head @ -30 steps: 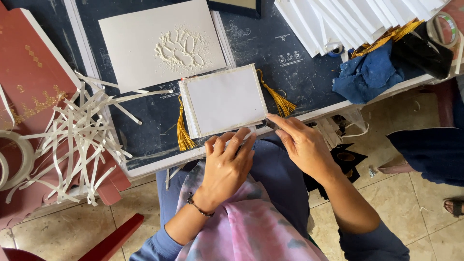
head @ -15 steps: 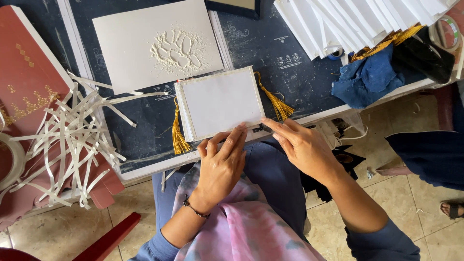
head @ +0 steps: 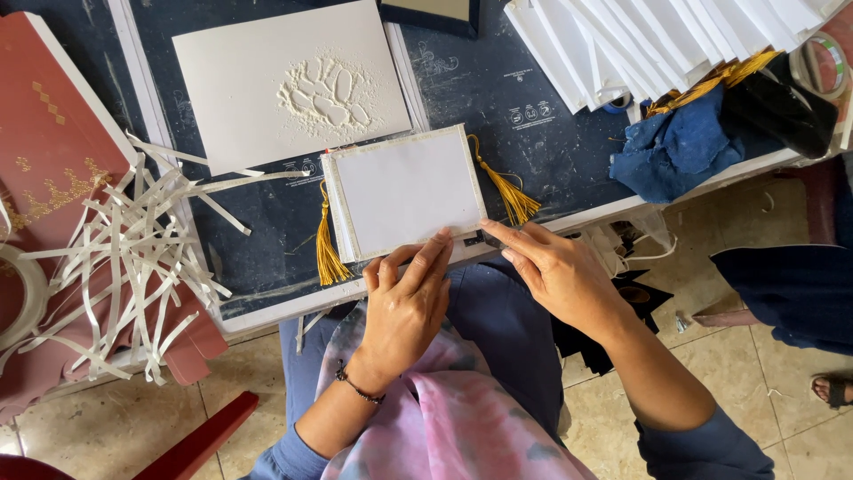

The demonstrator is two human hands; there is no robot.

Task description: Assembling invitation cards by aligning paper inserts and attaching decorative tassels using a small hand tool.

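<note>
- Pressing along the near edge of a white card (head: 404,191), which lies flat at the centre of the dark surface (head: 542,133).
- Left hand (head: 404,307): at 6 o'clock of the card, fingers flat and extended, tips on the lower edge; grasping nothing.
- Right hand (head: 555,271): at 5 o'clock, fingertips touching the lower right corner; grasping nothing.
- Tassels: one gold tassel (head: 327,244) at 9 o'clock of the card, another (head: 508,191) at 3 o'clock.
- Embossed sheet (head: 289,80): at 11 o'clock, apart from the card.
- Paper strips (head: 115,258): loose heap at 9 o'clock.
- Blue cloth (head: 680,151): at 2 o'clock.
- Handling note: judged best to keep pressure even along the edge, steady the corner, and keep the tassels clear of the fingers.
</note>
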